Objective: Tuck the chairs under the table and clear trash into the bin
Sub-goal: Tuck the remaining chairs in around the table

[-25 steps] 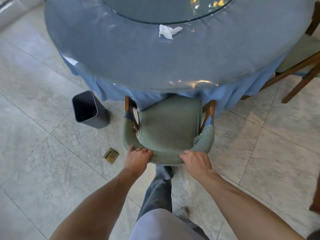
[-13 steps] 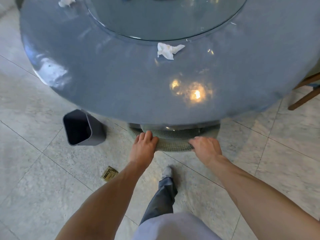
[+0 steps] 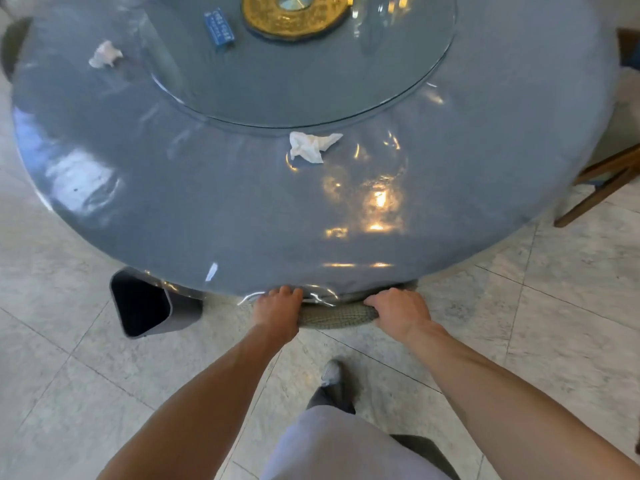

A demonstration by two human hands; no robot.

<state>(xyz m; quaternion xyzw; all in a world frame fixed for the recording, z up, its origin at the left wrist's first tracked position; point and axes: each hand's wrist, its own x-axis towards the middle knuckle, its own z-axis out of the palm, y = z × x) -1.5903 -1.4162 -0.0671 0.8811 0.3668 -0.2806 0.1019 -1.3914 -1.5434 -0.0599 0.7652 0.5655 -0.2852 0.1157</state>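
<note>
Under the table [image 3: 207,220] rim, left hand [image 3: 277,315] and right hand [image 3: 400,315] grip the chair [image 3: 334,315] back.

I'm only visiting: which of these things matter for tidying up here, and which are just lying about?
Part of the job:
green chair, held by left hand and right hand
round table
near crumpled tissue
far crumpled tissue
grey bin
wooden chair

Just lying about:
glass turntable
blue box
gold centrepiece

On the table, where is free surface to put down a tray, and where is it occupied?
Free: the wide table band between the near tissue and the left hand. Also left, below the far tissue. Crowded: the glass turntable, holding a blue box.
</note>
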